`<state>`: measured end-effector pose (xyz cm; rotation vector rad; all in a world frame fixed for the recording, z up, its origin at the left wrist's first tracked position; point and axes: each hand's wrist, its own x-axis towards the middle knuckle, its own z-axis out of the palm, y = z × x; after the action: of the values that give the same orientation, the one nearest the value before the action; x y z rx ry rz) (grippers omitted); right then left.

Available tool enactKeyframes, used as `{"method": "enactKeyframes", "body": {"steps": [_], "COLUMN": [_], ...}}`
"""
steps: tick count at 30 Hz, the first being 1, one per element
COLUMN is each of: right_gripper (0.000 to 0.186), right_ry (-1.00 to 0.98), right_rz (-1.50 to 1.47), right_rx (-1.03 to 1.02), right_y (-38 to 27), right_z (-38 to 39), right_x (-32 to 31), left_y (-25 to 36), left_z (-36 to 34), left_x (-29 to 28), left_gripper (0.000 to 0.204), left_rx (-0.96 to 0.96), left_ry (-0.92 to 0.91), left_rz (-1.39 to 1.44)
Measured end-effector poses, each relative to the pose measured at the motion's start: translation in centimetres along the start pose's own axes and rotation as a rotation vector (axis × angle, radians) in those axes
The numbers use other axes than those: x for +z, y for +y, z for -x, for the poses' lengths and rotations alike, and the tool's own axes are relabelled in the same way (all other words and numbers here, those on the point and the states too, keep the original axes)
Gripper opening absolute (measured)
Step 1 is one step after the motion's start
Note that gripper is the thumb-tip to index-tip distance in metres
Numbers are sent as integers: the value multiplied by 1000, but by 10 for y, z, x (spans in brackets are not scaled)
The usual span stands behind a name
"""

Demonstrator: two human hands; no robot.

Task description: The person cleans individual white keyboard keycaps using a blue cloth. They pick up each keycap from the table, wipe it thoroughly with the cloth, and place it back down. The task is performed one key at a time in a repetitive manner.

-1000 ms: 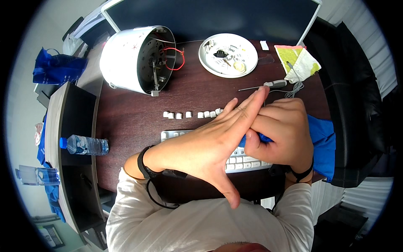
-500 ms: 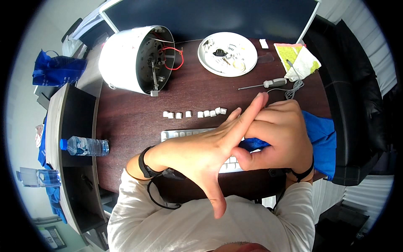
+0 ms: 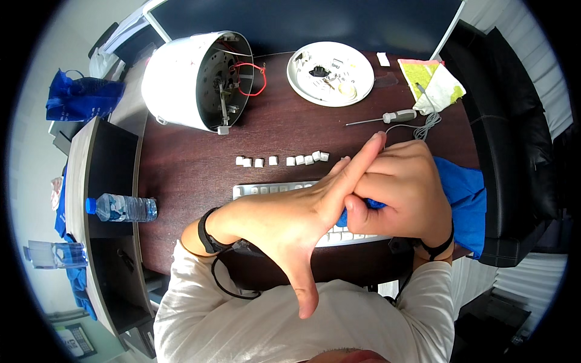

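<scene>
My left hand (image 3: 302, 218) reaches across a white keyboard (image 3: 272, 189) with its thumb stretched toward me and its fingers extended. Those fingers cross my right hand (image 3: 405, 190), which is curled and pressed against them. A piece of crumpled blue material, looking like cloth (image 3: 370, 206), shows inside the curl of my right hand; most of it is hidden. Both hands cover much of the keyboard. Several loose white keycaps (image 3: 292, 161) lie in a row beyond it.
An open white metal drum (image 3: 175, 85) with red wiring stands back left. Farther right are a white dish (image 3: 296, 88) of small parts, a screwdriver (image 3: 399, 115), a grey cable (image 3: 428, 126) and a folded cloth (image 3: 449, 91). Blue fabric (image 3: 463, 199) lies beside my right wrist; a water bottle (image 3: 124, 207) is left.
My right thumb has moved up toward the left palm, hiding more of the blue material. My left thumb has swung slightly left. The view has shifted a little.
</scene>
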<state>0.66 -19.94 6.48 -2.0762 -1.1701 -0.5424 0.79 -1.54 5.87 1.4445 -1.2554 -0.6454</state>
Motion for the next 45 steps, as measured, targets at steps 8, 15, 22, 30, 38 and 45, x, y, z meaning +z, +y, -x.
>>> {"method": "enactKeyframes", "body": {"steps": [8, 15, 22, 30, 38, 45], "right_gripper": [18, 17, 15, 21, 41, 49], "right_ry": [5, -27, -40, 110, 191, 135], "right_rz": [-77, 15, 6, -26, 172, 248], "right_rx": [11, 25, 43, 202, 287, 416], "right_y": [-5, -2, -5, 1, 5, -1], "right_z": [-4, 0, -3, -5, 8, 6], "right_x": [-2, 1, 0, -35, -46, -46], "left_y": [-1, -2, 2, -28, -89, -105], "left_z": [2, 3, 5, 22, 35, 40], "left_x": [1, 2, 1, -46, -48, -49], "left_gripper": [172, 172, 169, 78, 39, 34], "left_rx": [-9, 8, -48, -174, -892, -890], "left_ry": [-33, -3, -5, 445, 144, 158], "left_rz": [-10, 2, -4, -476, -843, -889]}}
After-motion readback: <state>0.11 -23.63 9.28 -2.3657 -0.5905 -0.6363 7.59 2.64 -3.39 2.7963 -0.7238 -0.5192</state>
